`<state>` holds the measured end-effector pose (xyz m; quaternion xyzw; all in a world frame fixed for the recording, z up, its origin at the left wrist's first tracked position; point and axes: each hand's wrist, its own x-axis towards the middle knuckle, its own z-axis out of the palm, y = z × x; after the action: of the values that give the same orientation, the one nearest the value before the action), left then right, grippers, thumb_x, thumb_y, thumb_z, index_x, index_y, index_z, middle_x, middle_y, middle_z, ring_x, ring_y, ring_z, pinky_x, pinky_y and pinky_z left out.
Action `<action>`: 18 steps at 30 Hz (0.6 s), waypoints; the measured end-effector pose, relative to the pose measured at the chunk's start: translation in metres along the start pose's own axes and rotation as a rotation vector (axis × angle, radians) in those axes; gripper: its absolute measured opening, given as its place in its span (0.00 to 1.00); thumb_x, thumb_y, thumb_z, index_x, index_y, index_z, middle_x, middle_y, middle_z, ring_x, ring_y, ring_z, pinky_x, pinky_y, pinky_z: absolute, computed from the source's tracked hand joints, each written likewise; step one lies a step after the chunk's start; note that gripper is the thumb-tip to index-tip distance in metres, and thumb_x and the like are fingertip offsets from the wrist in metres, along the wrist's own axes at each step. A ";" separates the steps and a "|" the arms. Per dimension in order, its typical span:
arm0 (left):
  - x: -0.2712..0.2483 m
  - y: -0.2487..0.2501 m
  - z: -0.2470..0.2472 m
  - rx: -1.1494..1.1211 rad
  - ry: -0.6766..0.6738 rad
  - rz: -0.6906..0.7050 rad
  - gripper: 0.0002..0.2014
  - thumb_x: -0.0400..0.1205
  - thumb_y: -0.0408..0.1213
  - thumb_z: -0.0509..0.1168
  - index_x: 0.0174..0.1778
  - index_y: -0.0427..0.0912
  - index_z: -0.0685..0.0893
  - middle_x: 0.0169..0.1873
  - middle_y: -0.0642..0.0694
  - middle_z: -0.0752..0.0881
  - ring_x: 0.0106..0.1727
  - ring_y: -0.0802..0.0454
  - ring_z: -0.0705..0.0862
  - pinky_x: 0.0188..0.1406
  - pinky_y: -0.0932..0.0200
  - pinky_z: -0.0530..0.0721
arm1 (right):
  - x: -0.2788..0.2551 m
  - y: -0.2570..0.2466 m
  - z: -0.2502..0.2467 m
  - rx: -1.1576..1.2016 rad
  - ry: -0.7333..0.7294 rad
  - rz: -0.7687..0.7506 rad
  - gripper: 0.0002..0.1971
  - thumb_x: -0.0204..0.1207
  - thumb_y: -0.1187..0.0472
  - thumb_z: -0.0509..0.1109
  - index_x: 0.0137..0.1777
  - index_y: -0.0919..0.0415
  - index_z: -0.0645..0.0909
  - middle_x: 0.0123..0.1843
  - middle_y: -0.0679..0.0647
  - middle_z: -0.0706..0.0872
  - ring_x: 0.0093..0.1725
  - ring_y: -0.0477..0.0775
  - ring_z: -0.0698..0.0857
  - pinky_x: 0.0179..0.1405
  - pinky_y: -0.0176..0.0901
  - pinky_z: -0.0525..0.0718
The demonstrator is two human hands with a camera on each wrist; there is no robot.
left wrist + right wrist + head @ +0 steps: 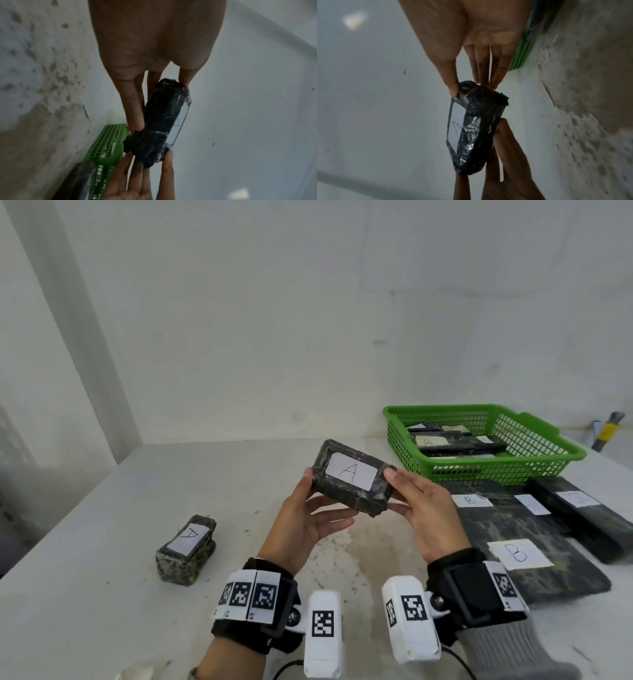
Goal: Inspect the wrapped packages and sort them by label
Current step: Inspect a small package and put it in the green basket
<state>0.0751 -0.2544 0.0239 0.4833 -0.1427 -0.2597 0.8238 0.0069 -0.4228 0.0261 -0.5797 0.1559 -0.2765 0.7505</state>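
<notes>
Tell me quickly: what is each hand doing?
Left hand: holding the package labelled A at one end.
Right hand: holding its other end.

Stained white table [102,594], plain wall [274,320]

The wrapped package [352,477] in the air, left of the green basket [534,463], has a white label with the letter "A". A second package [186,549], far left of the basket, shows "A" too. Inside the basket one package [432,441] reads "B". In front of the basket, two flat packages read "B": one near [470,500], one further [520,554].
</notes>
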 end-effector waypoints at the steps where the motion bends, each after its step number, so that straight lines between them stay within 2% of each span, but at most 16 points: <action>1: 0.001 0.001 0.008 -0.025 -0.010 0.004 0.22 0.88 0.52 0.53 0.58 0.39 0.85 0.46 0.38 0.92 0.45 0.35 0.92 0.43 0.52 0.93 | -0.001 -0.005 -0.004 0.010 0.012 -0.015 0.19 0.72 0.58 0.77 0.61 0.68 0.86 0.51 0.60 0.93 0.47 0.54 0.91 0.44 0.41 0.88; 4: 0.008 -0.001 0.035 -0.074 -0.025 0.005 0.22 0.90 0.50 0.53 0.59 0.37 0.84 0.51 0.35 0.89 0.46 0.33 0.92 0.46 0.50 0.93 | -0.004 -0.023 -0.019 0.004 0.009 -0.025 0.26 0.66 0.53 0.78 0.63 0.64 0.85 0.52 0.61 0.93 0.43 0.55 0.93 0.40 0.43 0.91; 7: 0.018 -0.005 0.062 -0.046 -0.049 -0.030 0.20 0.90 0.49 0.52 0.58 0.39 0.83 0.46 0.36 0.91 0.44 0.35 0.92 0.50 0.48 0.91 | -0.001 -0.041 -0.038 -0.009 0.041 -0.025 0.23 0.71 0.61 0.78 0.67 0.62 0.82 0.47 0.58 0.93 0.40 0.55 0.92 0.34 0.43 0.91; 9: 0.027 -0.009 0.079 0.009 -0.064 -0.045 0.16 0.91 0.47 0.52 0.58 0.41 0.82 0.48 0.36 0.90 0.46 0.38 0.91 0.52 0.47 0.90 | 0.006 -0.055 -0.055 -0.032 0.093 -0.035 0.24 0.73 0.65 0.77 0.70 0.64 0.80 0.46 0.59 0.92 0.40 0.56 0.91 0.34 0.43 0.92; 11: 0.039 -0.011 0.093 0.081 -0.071 -0.022 0.14 0.91 0.42 0.54 0.61 0.39 0.81 0.50 0.38 0.88 0.48 0.41 0.90 0.55 0.47 0.89 | 0.015 -0.072 -0.072 -0.066 0.123 -0.038 0.20 0.74 0.66 0.76 0.67 0.65 0.82 0.46 0.59 0.91 0.40 0.56 0.91 0.34 0.43 0.92; 14: 0.061 -0.014 0.117 0.167 -0.108 -0.001 0.15 0.90 0.38 0.56 0.68 0.34 0.80 0.50 0.39 0.88 0.50 0.42 0.90 0.58 0.48 0.88 | 0.034 -0.098 -0.100 -0.158 0.127 -0.028 0.10 0.76 0.68 0.75 0.57 0.62 0.86 0.45 0.57 0.91 0.35 0.52 0.91 0.34 0.42 0.92; 16: 0.073 -0.015 0.131 0.209 -0.113 -0.002 0.14 0.89 0.37 0.59 0.67 0.34 0.81 0.51 0.39 0.88 0.51 0.43 0.89 0.55 0.52 0.88 | 0.050 -0.114 -0.117 -0.217 0.112 -0.014 0.11 0.76 0.67 0.75 0.58 0.61 0.85 0.48 0.58 0.91 0.36 0.53 0.92 0.35 0.42 0.92; 18: 0.087 -0.020 0.144 0.254 -0.065 0.010 0.09 0.88 0.35 0.61 0.61 0.39 0.83 0.54 0.39 0.87 0.56 0.44 0.86 0.53 0.56 0.85 | 0.067 -0.130 -0.134 -0.268 0.145 0.001 0.13 0.76 0.66 0.76 0.60 0.62 0.82 0.51 0.60 0.89 0.40 0.56 0.91 0.37 0.44 0.92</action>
<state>0.0712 -0.4152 0.0762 0.5742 -0.2033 -0.2507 0.7524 -0.0439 -0.5907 0.1184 -0.6531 0.2456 -0.2940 0.6532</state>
